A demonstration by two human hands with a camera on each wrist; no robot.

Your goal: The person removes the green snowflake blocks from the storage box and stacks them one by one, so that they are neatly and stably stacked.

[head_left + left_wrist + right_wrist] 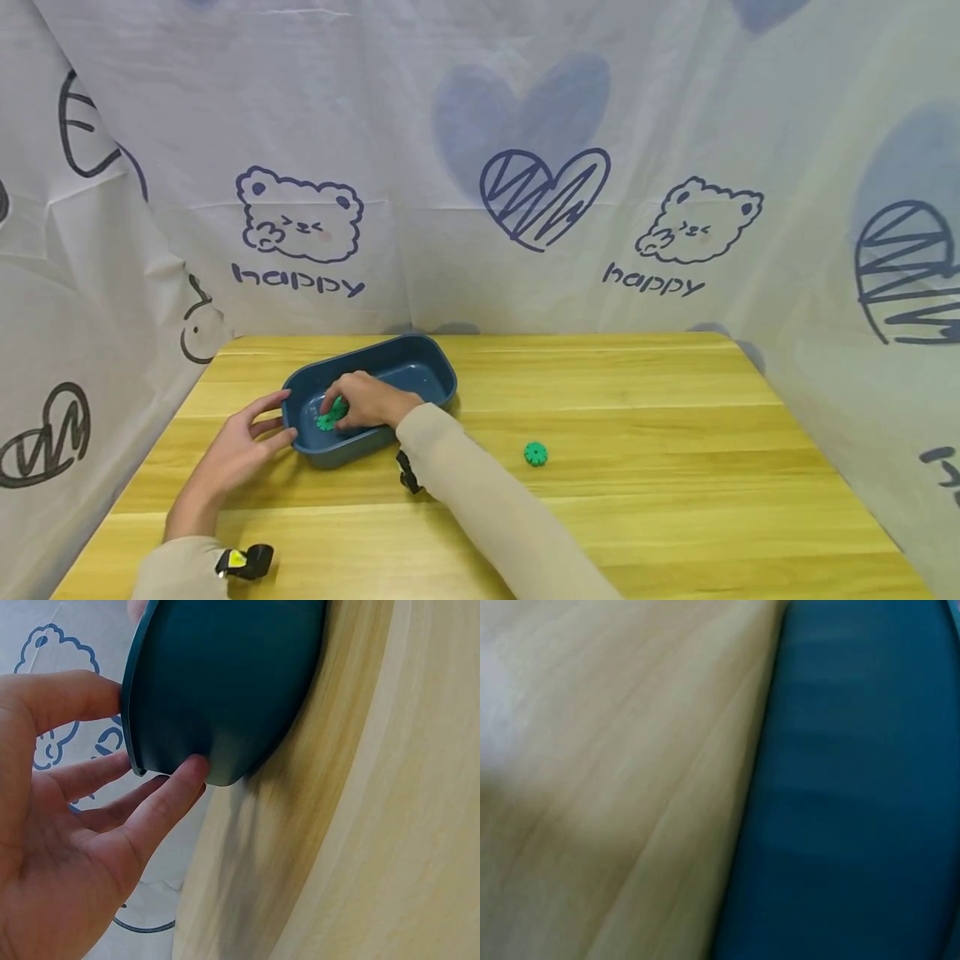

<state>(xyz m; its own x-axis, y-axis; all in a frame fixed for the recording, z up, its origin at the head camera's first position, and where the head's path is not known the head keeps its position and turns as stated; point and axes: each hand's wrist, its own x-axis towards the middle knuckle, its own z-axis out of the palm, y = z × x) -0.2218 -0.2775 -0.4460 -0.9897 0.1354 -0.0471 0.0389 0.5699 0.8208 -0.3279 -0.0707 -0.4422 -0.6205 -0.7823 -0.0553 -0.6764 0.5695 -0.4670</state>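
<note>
A dark blue plastic bin (420, 371) stands at the back left of the table. My left hand (243, 442) holds its left end, thumb and fingers spread along the rim and outer wall; the left wrist view shows these fingertips on the bin (225, 682). Inside the bin, my right hand (367, 400) has its fingers curled down round a green notched plastic disc (340, 406). Another bit of green disc (326, 422) shows just below it on the bin floor. The right wrist view shows only the bin's outer side (847, 787), blurred, without the hand.
A separate green notched disc (536, 454) lies on the wooden table (675, 467), right of the bin. White cloth with printed bears and hearts (420, 250) hangs behind the table and along both sides.
</note>
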